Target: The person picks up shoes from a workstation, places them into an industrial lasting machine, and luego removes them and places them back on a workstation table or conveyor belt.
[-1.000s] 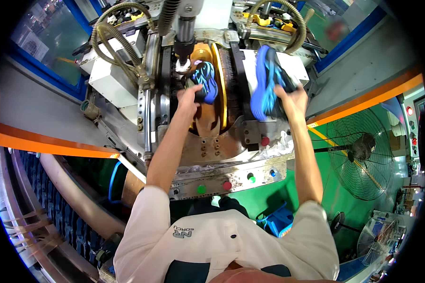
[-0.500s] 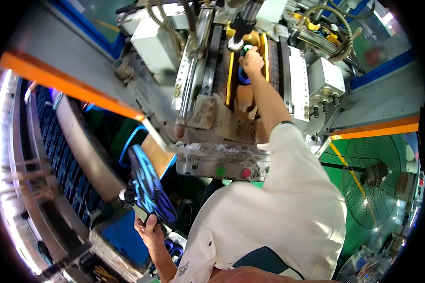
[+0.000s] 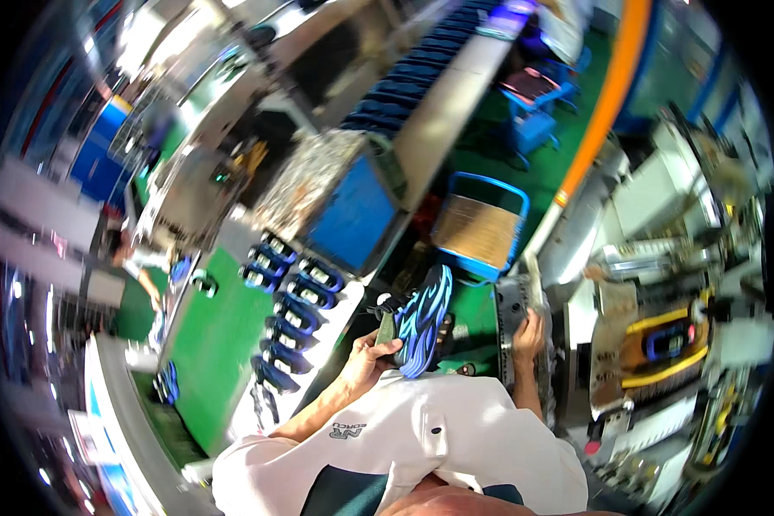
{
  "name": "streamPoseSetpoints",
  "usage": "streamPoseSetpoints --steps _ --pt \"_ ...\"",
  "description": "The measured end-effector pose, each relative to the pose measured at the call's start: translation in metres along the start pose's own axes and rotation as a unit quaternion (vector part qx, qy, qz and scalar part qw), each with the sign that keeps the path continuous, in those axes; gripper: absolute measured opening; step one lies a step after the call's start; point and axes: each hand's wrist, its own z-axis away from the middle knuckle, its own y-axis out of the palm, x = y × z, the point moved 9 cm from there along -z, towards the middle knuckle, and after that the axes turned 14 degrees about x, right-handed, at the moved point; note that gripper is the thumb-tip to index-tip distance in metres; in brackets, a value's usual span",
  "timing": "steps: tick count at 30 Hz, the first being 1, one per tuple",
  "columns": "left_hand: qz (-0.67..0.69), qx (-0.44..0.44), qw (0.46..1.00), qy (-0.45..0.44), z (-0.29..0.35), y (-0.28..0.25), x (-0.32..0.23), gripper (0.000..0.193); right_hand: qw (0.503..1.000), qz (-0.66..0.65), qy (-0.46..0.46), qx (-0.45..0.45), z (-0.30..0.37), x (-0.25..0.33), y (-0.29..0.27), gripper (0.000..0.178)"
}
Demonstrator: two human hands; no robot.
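Observation:
My left hand [image 3: 366, 359] is closed on the heel end of a blue and black sports shoe [image 3: 425, 322], held sole side outward in front of my body. Near the press's grey front bar [image 3: 512, 331], my right hand [image 3: 529, 337] has its fingers stretched out and appears to rest along the bar. I cannot make out anything in it. Inside the press, another shoe [image 3: 667, 342] with a dark blue collar lies between two yellow strips [image 3: 662, 371].
Several blue shoes [image 3: 294, 320] stand in rows on a white surface at left. Beyond are a blue-sided block [image 3: 353, 215], a conveyor [image 3: 451, 107] and a blue cart [image 3: 476, 234] with a wooden top. A co-worker [image 3: 142, 265] is at far left. An orange-edged post [image 3: 606, 99] stands by the press.
My view has swung left, away from the press. My right hand has withdrawn from the shoe inside the press to its front bar. My left hand still holds its shoe.

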Motion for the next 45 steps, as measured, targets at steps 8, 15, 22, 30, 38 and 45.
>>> streamPoseSetpoints --steps 8,15,22,30,38,45 --pt "0.118 -0.164 0.973 0.115 0.090 -0.112 -0.013 0.034 0.997 -0.038 -0.037 -0.061 -0.069 0.071 -0.037 0.027" --pt "0.189 -0.312 0.888 0.280 0.125 -0.283 -0.074 0.042 0.927 -0.200 -0.317 0.014 -0.211 0.410 -0.015 0.012" --pt "0.192 -0.439 0.823 0.304 0.132 -0.461 -0.166 0.047 0.784 -0.159 -0.582 0.144 -0.238 0.766 0.052 0.024" --pt "0.201 -0.526 0.774 0.290 0.078 -0.720 -0.189 0.045 0.745 -0.077 -0.621 0.230 -0.229 1.054 0.270 0.049" --pt "-0.047 -0.648 0.754 0.095 0.055 -0.853 -0.260 0.068 0.771 0.249 -0.586 -0.011 -0.186 1.099 0.307 0.047" --pt "-0.249 -0.649 0.697 0.176 0.043 -0.880 -0.219 0.069 0.755 0.085 -0.640 0.115 -0.213 1.114 0.334 0.050"
